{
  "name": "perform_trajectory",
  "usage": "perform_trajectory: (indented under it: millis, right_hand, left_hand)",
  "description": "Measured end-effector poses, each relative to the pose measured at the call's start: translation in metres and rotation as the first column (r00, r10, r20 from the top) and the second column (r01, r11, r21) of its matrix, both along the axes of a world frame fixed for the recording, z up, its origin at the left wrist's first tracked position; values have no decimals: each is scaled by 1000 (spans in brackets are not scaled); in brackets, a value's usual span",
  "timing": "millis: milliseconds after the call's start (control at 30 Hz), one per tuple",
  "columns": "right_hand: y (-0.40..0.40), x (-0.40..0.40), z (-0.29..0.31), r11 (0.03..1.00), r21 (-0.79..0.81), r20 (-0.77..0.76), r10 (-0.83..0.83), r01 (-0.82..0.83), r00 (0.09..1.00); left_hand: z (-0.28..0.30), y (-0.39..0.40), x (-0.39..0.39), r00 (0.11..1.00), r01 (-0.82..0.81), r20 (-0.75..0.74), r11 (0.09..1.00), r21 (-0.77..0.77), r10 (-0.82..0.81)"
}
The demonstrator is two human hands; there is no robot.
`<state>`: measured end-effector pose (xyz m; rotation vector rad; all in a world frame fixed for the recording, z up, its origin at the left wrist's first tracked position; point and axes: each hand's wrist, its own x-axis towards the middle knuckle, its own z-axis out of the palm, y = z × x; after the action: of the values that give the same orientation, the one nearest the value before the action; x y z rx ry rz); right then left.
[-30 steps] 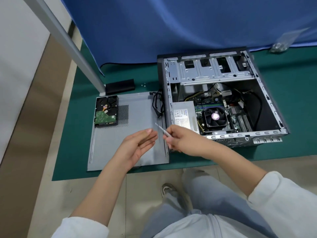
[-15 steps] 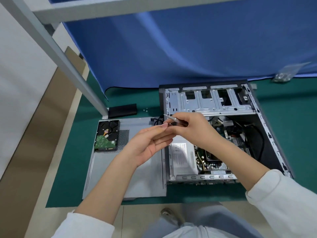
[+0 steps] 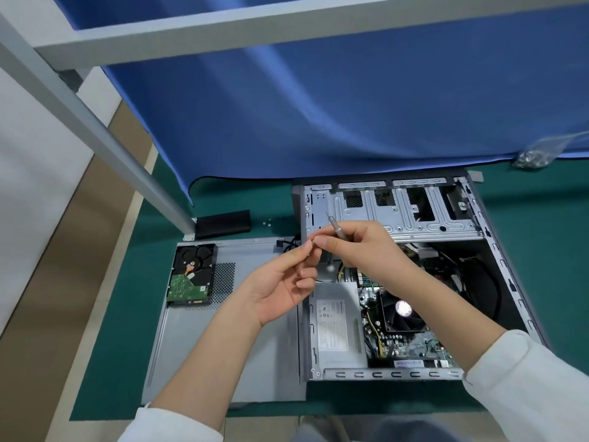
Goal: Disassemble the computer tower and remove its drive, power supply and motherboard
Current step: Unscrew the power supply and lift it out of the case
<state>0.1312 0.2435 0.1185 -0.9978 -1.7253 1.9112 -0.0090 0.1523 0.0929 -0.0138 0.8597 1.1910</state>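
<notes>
So the power supply (image 3: 334, 327) was sitting in the near-left corner of the open tower (image 3: 497, 282), long side running near to far, label up, right under and just nearer than both hands. The motherboard (image 3: 411, 342) with its fan (image 3: 402, 309) was just to the right of it, and the drive (image 3: 191, 275) was already out, lying on the removed side panel (image 3: 223, 346) well off to the left. Both hands hovered above the far end of the supply, the left hand (image 3: 280, 282) a touch closer to it. The right hand (image 3: 360, 247) had its fingers curled around a slim screwdriver (image 3: 334, 226), shaft angled up and away toward the far left, tip over the empty drive cage (image 3: 398, 212). Left thumb and forefinger were pinched together right against the right fingertips, other fingers loosely bent; looked like something tiny between them, maybe a screw, but I couldn't really tell. My guess was the next move had to drop down and toward the near edge to reach the supply.
</notes>
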Motion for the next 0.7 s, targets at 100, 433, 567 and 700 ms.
perform_trajectory:
  millis: [100,433,567,700]
  right_hand:
    - [9,-7,-5,994,86,39,62,-65,997]
    - [92,-42,-73,792,597,354,-117,-128,928]
    - [106,-53,-104,697,687,430,-158,-209,889]
    - [108,-51,-121,658,721,415,-157,-219,896]
  left_hand:
    - [-9,6,-10,999,9,-32,1000,-12,-9]
    - [-73,65,-92,447,-198,-889,958,-207,-99]
    - [-118,93,-119,76,-163,-943,929,-333,-325]
    - [-150,112,-128,-90,-190,-885,880,-436,-458]
